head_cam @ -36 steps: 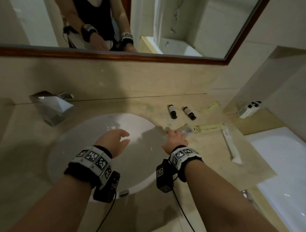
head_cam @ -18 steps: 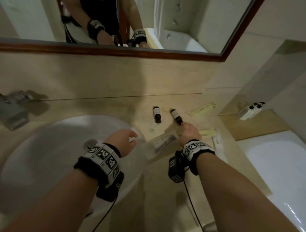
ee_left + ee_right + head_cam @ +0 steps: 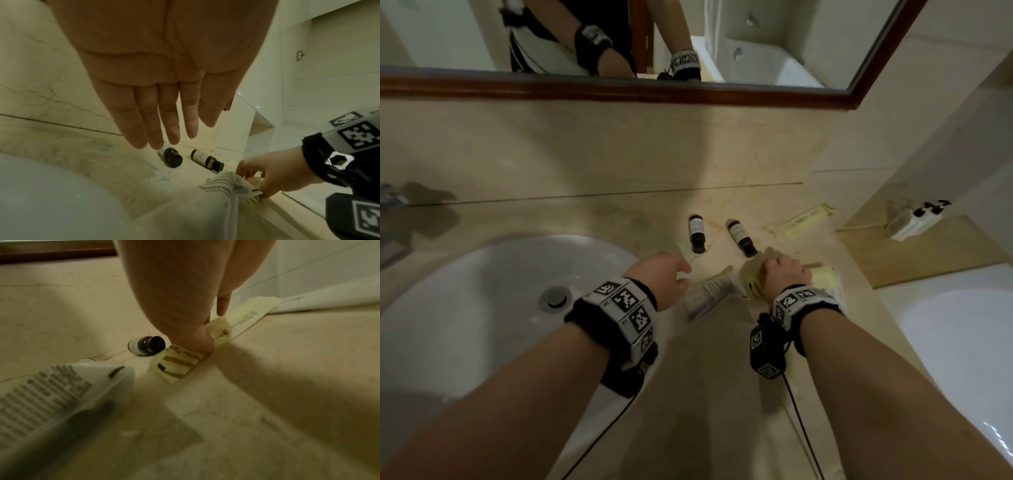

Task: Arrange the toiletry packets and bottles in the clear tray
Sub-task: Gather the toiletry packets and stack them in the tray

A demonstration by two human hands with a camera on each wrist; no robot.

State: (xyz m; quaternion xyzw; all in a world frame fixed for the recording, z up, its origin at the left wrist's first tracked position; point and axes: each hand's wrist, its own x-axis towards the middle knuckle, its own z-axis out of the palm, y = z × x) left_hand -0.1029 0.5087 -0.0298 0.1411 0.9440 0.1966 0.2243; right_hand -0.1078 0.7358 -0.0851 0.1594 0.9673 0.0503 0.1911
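Right hand (image 3: 784, 275) low on the bench (image 3: 705, 359), right of centre in the head view. Thumb and fingers pinch the near end of a pale yellow packet (image 3: 180, 365); the right wrist view shows the thumb pressing on the printed strip, index finger straight and lifted off it. The packet lies flat, so a pinch at the edge is likely the only way to lift it from the stone.

Left hand (image 3: 664, 277) hovers just left of the right hand, holding nothing. Left wrist view shows its fingers (image 3: 152, 116) straight and together, palm down, above the bench. Probably waiting to steady something or take the next item; purpose not certain.

Clear tray (image 3: 709, 298): a transparent piece with grey printed lines sits between the two hands at centre frame, near the sink (image 3: 482, 291) rim. It looks tilted, but whether it is the tray wall or a wrapper cannot be told. Nothing visibly inside it.

Two small dark bottles (image 3: 697, 233) and (image 3: 741, 238) lie on their sides above the hands, near each other but apart, caps toward the viewer. Lying down, they could roll when nudged.

A second yellow packet (image 3: 804, 219) lies further up and right, well apart. A white sachet (image 3: 329, 300) touches the far end of the pinched packet.

Judgement: gathering has barely begun; all items are on the bench outside the tray.
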